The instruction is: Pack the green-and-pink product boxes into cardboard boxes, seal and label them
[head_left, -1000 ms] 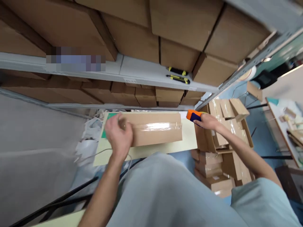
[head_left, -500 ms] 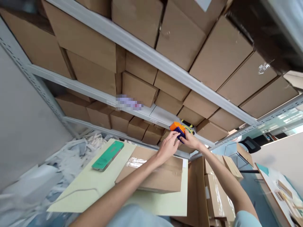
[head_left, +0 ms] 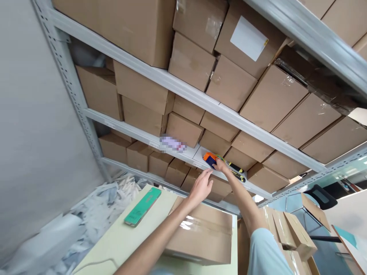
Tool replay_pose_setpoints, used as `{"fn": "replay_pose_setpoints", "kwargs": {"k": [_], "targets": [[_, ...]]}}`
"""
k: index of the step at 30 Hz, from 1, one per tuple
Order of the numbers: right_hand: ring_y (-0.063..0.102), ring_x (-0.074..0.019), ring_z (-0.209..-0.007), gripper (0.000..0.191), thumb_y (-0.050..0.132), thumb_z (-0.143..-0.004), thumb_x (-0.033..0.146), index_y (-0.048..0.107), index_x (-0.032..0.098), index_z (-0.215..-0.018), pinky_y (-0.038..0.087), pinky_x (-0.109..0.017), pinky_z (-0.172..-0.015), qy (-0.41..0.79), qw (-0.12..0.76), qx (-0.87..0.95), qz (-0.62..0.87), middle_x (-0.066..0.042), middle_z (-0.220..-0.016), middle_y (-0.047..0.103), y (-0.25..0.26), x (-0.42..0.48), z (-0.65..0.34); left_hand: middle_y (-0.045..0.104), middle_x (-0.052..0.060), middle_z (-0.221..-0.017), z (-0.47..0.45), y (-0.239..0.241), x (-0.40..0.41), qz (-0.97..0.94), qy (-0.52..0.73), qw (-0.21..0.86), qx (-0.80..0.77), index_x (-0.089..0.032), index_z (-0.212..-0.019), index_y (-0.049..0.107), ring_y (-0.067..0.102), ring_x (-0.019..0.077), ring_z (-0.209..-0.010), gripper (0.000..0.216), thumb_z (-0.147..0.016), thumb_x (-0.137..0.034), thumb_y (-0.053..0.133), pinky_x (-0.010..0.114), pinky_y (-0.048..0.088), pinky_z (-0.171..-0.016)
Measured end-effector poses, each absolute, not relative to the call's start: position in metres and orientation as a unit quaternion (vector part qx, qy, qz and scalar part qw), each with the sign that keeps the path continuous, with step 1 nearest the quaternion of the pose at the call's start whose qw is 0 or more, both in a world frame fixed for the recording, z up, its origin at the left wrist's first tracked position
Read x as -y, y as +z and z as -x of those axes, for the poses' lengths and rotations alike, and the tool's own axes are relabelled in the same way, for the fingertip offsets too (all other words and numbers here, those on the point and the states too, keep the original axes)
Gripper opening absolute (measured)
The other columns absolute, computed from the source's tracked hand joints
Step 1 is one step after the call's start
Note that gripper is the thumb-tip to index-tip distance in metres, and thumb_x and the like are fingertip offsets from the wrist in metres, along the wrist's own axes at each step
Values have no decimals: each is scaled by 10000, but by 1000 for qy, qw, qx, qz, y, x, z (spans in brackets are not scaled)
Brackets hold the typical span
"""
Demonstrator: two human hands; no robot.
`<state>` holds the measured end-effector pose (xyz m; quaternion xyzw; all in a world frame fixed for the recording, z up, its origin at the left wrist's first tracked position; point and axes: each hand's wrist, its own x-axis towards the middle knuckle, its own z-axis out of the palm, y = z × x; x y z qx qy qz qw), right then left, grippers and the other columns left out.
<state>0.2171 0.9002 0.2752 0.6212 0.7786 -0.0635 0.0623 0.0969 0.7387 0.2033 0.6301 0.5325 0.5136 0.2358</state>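
The right hand's fingers are clamped on one orange-and-blue tool, held at the front of a grey shelf; whether the shelf bears its weight, I cannot tell. The left hand is empty, its fingers stretched out close together with the thumb apart, just below the right hand and in front of the shelf edge.

Beside the right hand lie two yellow-and-black cutters on the shelf. Below the hands, one taped brown box sits on a pale table, a shiny strip of clear tape along its top. To its left lies one green box, its lettering too small to read.

At least two small white labels show on the shelf edge, with marks too fine to make out, and one pixelated patch hides whatever is there. Well over ten brown cartons fill the rack; one upper carton bears a single white sheet with a yellow corner. A heap of white scraps lies beyond the table's left side.
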Motion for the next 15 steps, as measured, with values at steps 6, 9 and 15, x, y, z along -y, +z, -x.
{"fn": "replay_pose_setpoints", "kwargs": {"k": [6,9,15], "targets": [[687,-373,-1357,498,616,-1001,236,621,60,-1467,493,-476,-1191,-37,7,-776,-630,-266,-1409,735,276,-888,-212,670,167,-1570,-90,193,-713,-621,511,234,-546,-195,-1414,720,679,332,-1428,456,-978,-220,590,528,539,-1248],[478,-354,-1593,622,468,-1092,304,431,55,-1660,331,-539,-1343,-34,-47,-778,-626,-274,-1659,549,272,-853,-248,640,164,-1607,-68,177,-684,-617,509,240,-551,-217,-1444,697,611,346,-1501,459,-1012,-326,586,565,477,-1298],[434,-296,-1645,659,378,-1161,564,421,211,-1716,316,-551,-1376,-103,-315,-717,-613,-166,-1742,495,231,-680,-352,597,218,-1627,-3,119,-606,-515,458,259,-677,-172,-1540,614,526,400,-1570,651,-1017,-560,602,594,390,-1347]]}}
